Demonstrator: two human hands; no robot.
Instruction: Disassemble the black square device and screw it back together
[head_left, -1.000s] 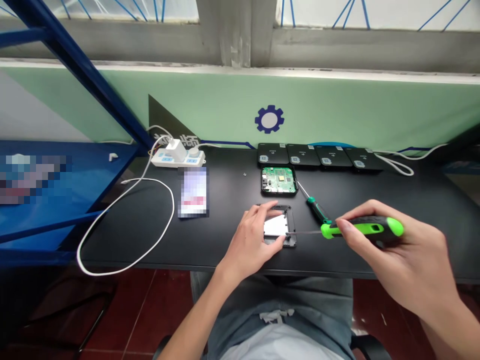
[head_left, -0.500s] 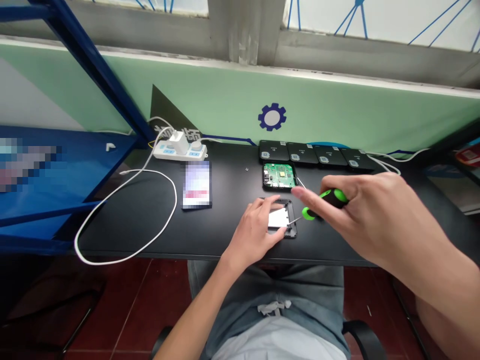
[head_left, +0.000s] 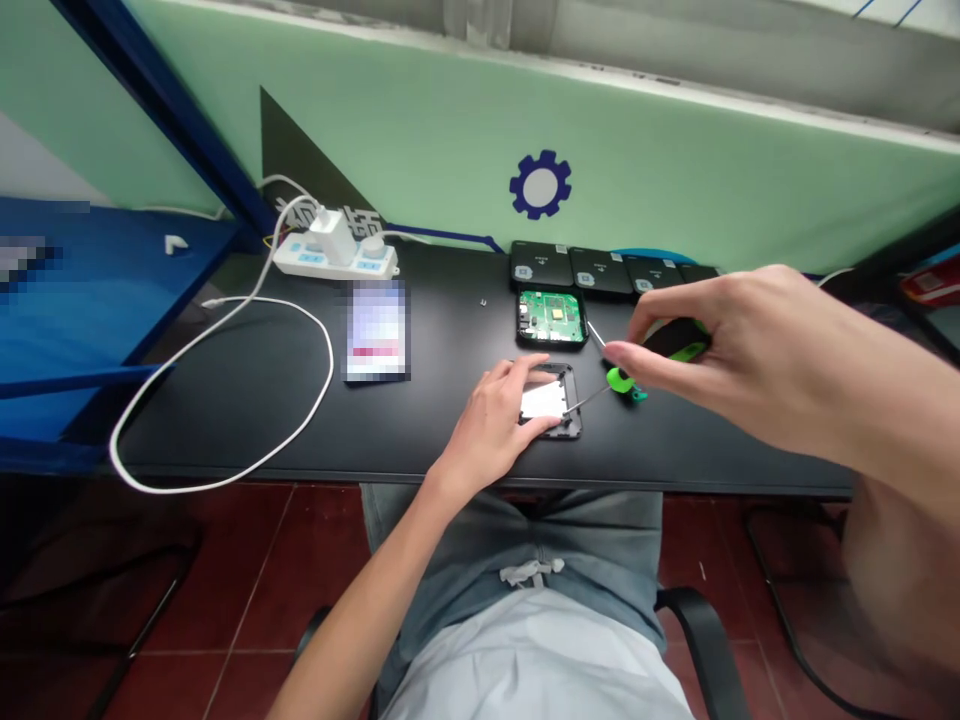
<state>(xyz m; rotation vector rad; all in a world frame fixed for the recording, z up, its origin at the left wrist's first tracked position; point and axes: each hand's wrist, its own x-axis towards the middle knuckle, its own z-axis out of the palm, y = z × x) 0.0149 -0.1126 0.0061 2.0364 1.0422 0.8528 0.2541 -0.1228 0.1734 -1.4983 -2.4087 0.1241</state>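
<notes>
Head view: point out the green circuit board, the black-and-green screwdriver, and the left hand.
Green circuit board in black casing [head_left: 550,317]: head view, board's centre.
Black-and-green screwdriver [head_left: 619,379]: head view, green collar by the shaft.
Left hand [head_left: 491,420]: head view, back of hand.

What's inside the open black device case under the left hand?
A white panel sits inside the black device case; the left hand hides the rest of its interior.

Grey-blue trousers [head_left: 517,540], white drawstring [head_left: 531,572], white shirt [head_left: 536,660], bare hands [head_left: 491,420]

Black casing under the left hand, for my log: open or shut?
Open: the black casing frames a bare white panel under the left hand.
</notes>
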